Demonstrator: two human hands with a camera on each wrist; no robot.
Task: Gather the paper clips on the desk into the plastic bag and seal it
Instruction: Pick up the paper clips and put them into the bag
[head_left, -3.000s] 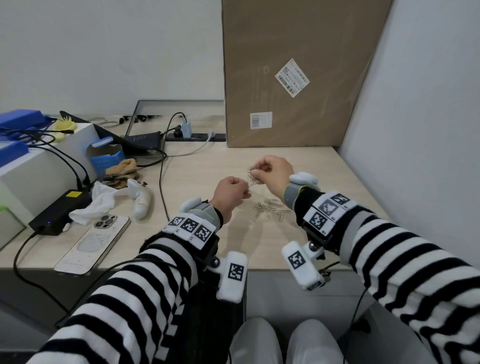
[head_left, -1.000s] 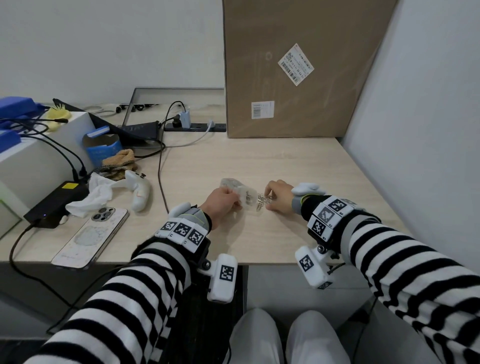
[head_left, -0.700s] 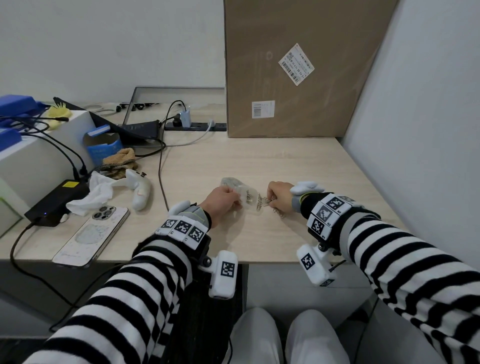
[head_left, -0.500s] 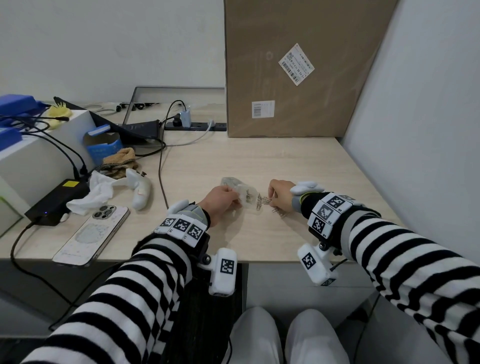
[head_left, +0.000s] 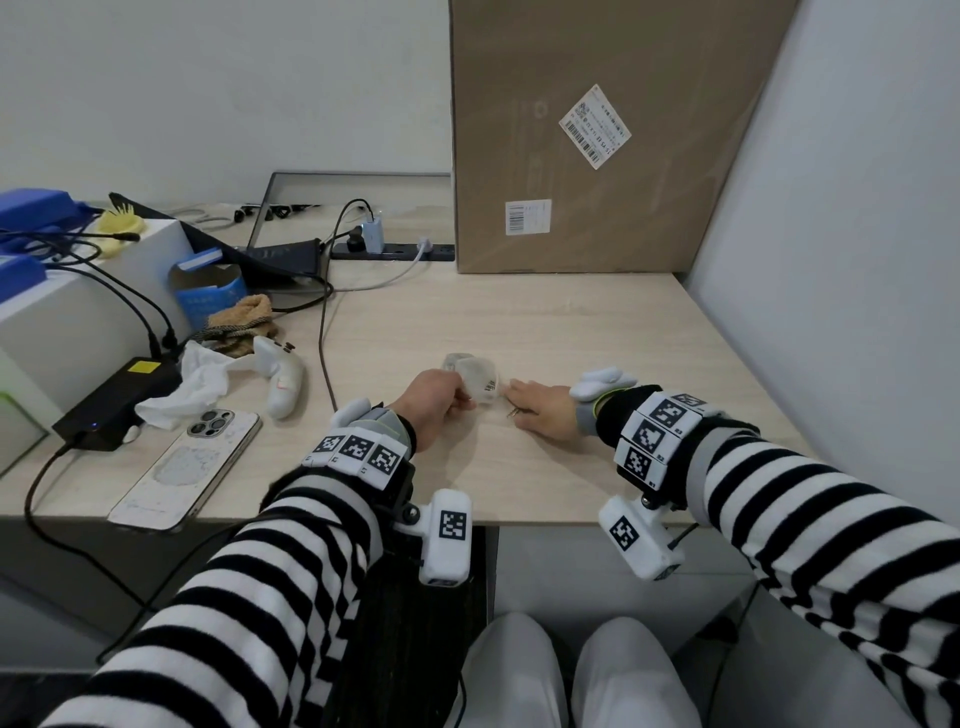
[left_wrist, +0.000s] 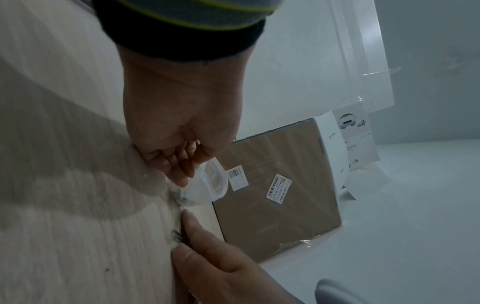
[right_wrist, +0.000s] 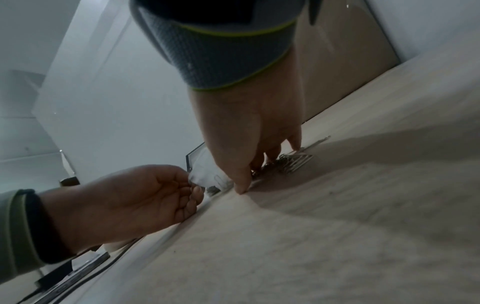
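Observation:
My left hand (head_left: 441, 397) pinches the edge of a small clear plastic bag (head_left: 475, 375) that lies on the desk with its mouth towards the right; a few clips show inside it (right_wrist: 213, 190). My right hand (head_left: 535, 410) lies flat on the desk just right of the bag, fingers straight. Its fingertips (right_wrist: 296, 147) press on a small bunch of silver paper clips (right_wrist: 294, 160), and its thumb touches the desk by the bag's mouth. One clip (head_left: 513, 413) pokes out from under the hand. In the left wrist view a clip (left_wrist: 176, 234) lies beside the right fingers (left_wrist: 205, 242).
A tall cardboard box (head_left: 597, 156) stands at the back against the right wall (head_left: 857, 260). To the left are a cable (head_left: 324, 338), a white controller (head_left: 280, 382), a phone (head_left: 187, 467), a crumpled tissue (head_left: 192, 389) and a black adapter (head_left: 114, 400). The desk edge (head_left: 519, 522) runs close below my wrists.
Both hands came down from above the clip pile to the desk. In the last half second my right hand went from pinching clips at the bag's mouth to lying flat over them.

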